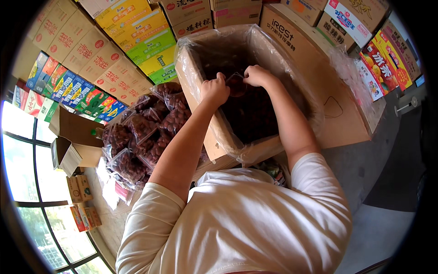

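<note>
Over a large cardboard box (292, 59) lined with clear plastic, both my hands are at the top edge of a small clear plastic bag (236, 85). My left hand (216, 90) pinches one side of it, fingers closed. My right hand (256, 76) grips the other side, also closed. The bag holds dark reddish contents that look like dried dates. Below it, a dark mass of loose dates (255, 121) lies deep in the box, partly in shadow. Left of the box is a heap of filled, clear bags of dates (146, 130).
Stacked cartons (86, 55) line the far left and back. An open cardboard box (75, 139) stands left of the heap. To the right, a long brown carton (337, 105) lies beside the lined box, with crumpled clear plastic (349, 75) and colourful drink cartons (385, 59) farther right.
</note>
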`<state>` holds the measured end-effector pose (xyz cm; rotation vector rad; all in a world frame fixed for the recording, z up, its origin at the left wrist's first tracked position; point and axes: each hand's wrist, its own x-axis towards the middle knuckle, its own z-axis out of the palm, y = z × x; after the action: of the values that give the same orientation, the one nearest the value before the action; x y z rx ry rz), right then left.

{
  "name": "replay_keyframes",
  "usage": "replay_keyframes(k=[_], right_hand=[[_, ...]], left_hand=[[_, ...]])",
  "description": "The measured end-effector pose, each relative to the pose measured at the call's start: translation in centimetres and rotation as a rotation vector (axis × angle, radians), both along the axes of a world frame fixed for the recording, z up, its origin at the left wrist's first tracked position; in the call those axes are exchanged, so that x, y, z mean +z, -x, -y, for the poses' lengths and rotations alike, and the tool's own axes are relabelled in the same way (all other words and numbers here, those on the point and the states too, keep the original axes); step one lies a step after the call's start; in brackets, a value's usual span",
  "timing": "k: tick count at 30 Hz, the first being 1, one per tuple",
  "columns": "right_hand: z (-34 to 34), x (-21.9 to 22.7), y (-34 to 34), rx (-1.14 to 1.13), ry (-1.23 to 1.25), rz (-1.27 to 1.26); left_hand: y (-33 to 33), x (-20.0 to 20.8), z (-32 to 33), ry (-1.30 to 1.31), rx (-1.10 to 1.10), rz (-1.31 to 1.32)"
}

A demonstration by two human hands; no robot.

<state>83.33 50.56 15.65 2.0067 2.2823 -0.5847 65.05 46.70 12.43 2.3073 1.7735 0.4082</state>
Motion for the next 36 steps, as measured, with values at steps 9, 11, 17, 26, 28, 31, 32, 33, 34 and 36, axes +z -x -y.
replay_keyframes(k=[9, 11, 17, 26, 28, 31, 32, 33, 34, 36], right_hand=[[0.3, -0.8, 1.1, 0.296, -0.002, -0.452], [0.5, -1.4, 1.8, 0.329, -0.003, -0.319], [0.8, -1.6, 2.8, 0.426, 0.162, -0.221], [0.8, -2.2, 3.5, 0.403, 0.301, -0.194], [0.8, -2.1, 3.5, 0.393, 0.321, -0.183], [0.6, -2.2, 3.3, 0.386, 0.366, -0.189], [0.0, -3.2, 3.1, 0.372, 0.411, -0.201], [-0.1, -3.1, 3.2, 0.361, 0.456, -0.213], [0.0, -3.0, 3.2, 0.337, 0.493, -0.218], [0.2, -2.5, 3.3, 0.287, 0.569, -0.227]], left_hand=[[-0.3, 0.2, -0.1, 0.02, 0.023, -0.041], [-0.3, 0.4, 0.0, 0.032, 0.027, -0.052], [-0.4, 0.2, -0.2, 0.039, 0.021, -0.078], [-0.4, -0.3, -0.4, 0.029, 0.02, -0.125], [-0.4, -0.6, -0.5, 0.026, 0.019, -0.13], [-0.4, -0.6, -0.5, 0.019, 0.013, -0.13], [-0.5, -0.5, -0.5, 0.016, 0.01, -0.128], [-0.5, -0.5, -0.4, 0.013, 0.011, -0.135], [-0.5, -0.4, -0.4, 0.009, 0.011, -0.142], [-0.5, -0.5, -0.4, 0.006, 0.015, -0.15]])
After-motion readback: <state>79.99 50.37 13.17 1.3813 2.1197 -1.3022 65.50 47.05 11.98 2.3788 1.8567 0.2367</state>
